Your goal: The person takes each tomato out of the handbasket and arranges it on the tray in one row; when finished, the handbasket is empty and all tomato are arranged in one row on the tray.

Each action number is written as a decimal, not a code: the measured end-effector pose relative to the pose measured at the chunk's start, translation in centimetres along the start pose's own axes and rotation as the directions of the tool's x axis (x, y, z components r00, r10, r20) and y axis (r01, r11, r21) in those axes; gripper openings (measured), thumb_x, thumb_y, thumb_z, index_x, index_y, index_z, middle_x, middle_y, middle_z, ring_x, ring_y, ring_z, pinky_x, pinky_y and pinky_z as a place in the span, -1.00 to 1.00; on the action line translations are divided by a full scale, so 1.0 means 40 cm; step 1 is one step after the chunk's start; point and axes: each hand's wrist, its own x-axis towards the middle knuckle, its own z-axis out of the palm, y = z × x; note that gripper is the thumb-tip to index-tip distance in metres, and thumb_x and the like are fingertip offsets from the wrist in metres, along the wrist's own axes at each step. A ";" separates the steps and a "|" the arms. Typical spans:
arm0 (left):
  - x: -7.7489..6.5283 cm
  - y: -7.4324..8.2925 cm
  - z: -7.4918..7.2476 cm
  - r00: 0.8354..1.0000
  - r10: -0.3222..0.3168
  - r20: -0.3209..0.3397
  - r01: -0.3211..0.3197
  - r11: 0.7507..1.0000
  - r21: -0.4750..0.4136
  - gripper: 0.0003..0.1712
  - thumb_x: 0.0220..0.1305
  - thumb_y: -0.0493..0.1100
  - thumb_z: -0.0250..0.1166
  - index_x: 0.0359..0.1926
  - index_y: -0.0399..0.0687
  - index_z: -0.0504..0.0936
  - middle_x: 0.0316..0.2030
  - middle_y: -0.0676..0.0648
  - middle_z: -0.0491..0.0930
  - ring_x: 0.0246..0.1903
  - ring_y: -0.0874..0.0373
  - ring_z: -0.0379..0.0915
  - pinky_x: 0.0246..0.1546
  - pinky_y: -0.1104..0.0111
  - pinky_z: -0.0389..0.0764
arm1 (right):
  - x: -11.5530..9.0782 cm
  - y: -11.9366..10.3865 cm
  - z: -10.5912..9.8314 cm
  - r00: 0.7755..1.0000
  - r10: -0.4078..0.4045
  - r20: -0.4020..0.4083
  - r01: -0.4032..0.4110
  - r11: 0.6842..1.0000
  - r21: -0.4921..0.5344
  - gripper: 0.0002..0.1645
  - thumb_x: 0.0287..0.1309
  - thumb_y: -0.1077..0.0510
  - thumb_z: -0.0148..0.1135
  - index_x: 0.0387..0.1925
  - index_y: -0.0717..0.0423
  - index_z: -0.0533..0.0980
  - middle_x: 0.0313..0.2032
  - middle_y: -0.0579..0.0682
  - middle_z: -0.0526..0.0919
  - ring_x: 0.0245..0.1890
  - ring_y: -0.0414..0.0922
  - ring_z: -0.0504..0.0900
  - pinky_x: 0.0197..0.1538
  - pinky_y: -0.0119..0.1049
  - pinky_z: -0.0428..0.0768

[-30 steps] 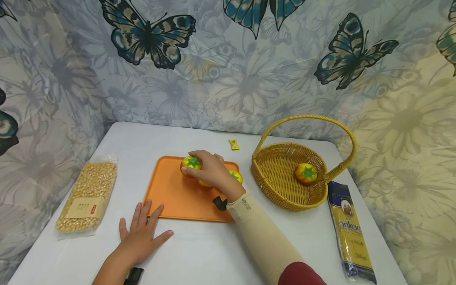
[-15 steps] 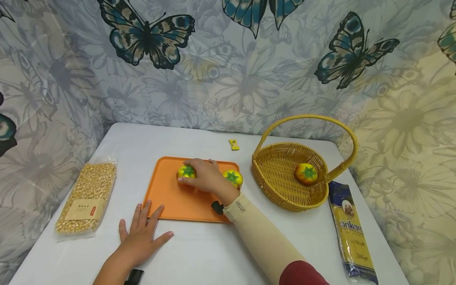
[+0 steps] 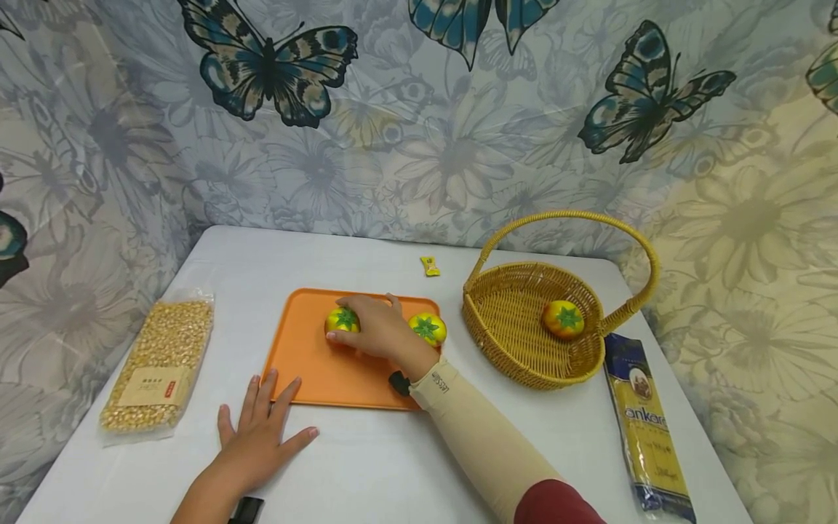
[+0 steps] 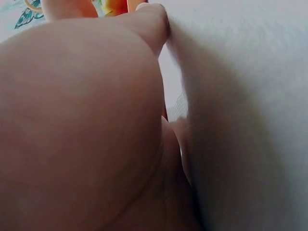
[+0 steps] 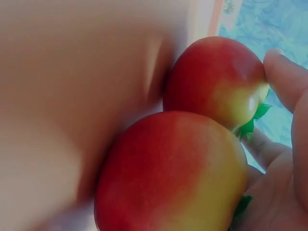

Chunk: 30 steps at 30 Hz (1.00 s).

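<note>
My right hand (image 3: 376, 327) holds a round, tomato-like fruit (image 3: 342, 320), red and yellow with a green star-shaped leaf top, between thumb and fingers. The fruit is low over the left-middle of an orange tray (image 3: 301, 371); whether it rests there I cannot tell. In the right wrist view a nearer fruit (image 5: 168, 168) sits beside the held one; from the head it is mostly hidden under my palm. Another such fruit (image 3: 428, 329) lies at the tray's right edge. Palm down, my left hand (image 3: 255, 440) lies with fingers spread at the tray's front-left corner.
A yellow wicker basket (image 3: 504, 364) with a tall handle stands right of the tray, one similar fruit (image 3: 563, 319) inside. A blue-and-yellow packet (image 3: 648, 429) lies further right. Left is a bag of yellow kernels (image 3: 164, 335); a small yellow wrapped sweet (image 3: 430, 266) lies behind.
My right hand has moved down and slightly left with the fruit, then nearly stopped. The fruit at the tray's right edge has come into fuller view. My left hand has stayed put.
</note>
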 end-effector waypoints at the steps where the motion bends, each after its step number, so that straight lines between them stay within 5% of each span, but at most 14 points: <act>1: 0.000 0.000 0.000 1.000 0.001 -0.001 -0.001 1.000 0.002 0.17 0.34 0.54 0.23 0.68 -0.03 0.13 0.66 -0.39 -0.39 0.61 -0.38 -0.66 0.22 -0.55 -0.70 | 0.000 0.000 -0.001 1.000 0.001 0.000 -0.001 1.000 -0.004 -0.10 0.32 -0.45 0.32 0.51 -0.13 0.42 0.36 -0.20 0.58 0.35 -0.15 0.51 0.53 0.29 -0.06; 8: -0.001 0.000 0.001 1.000 0.007 -0.002 -0.007 1.000 -0.001 0.17 0.34 0.56 0.21 0.68 -0.02 0.12 0.66 -0.38 -0.39 0.61 -0.37 -0.67 0.22 -0.54 -0.71 | -0.013 -0.006 -0.024 1.000 -0.006 -0.020 0.006 1.000 -0.003 -0.08 0.34 -0.47 0.27 0.55 -0.15 0.38 0.42 -0.14 0.53 0.47 -0.10 0.39 0.55 0.26 -0.07; 16: -0.003 -0.003 0.004 1.000 0.014 -0.006 -0.014 1.000 -0.010 0.16 0.36 0.54 0.21 0.69 -0.02 0.09 0.67 -0.37 -0.42 0.60 -0.37 -0.69 0.21 -0.52 -0.75 | -0.061 0.003 -0.105 0.991 0.000 -0.134 0.005 0.999 0.036 -0.14 0.40 -0.40 0.27 0.55 -0.13 0.38 0.48 -0.09 0.45 0.51 -0.05 0.33 0.55 0.24 -0.06; 30: 0.002 0.001 0.003 1.000 -0.007 0.022 0.008 1.000 -0.010 0.16 0.36 0.53 0.23 0.69 -0.01 0.07 0.66 -0.37 -0.44 0.60 -0.36 -0.72 0.21 -0.50 -0.78 | -0.207 0.109 -0.265 0.924 0.090 -0.371 -0.058 0.993 0.099 -0.24 0.44 -0.24 0.32 0.51 -0.02 0.42 0.45 0.03 0.50 0.48 0.10 0.37 0.47 0.24 0.11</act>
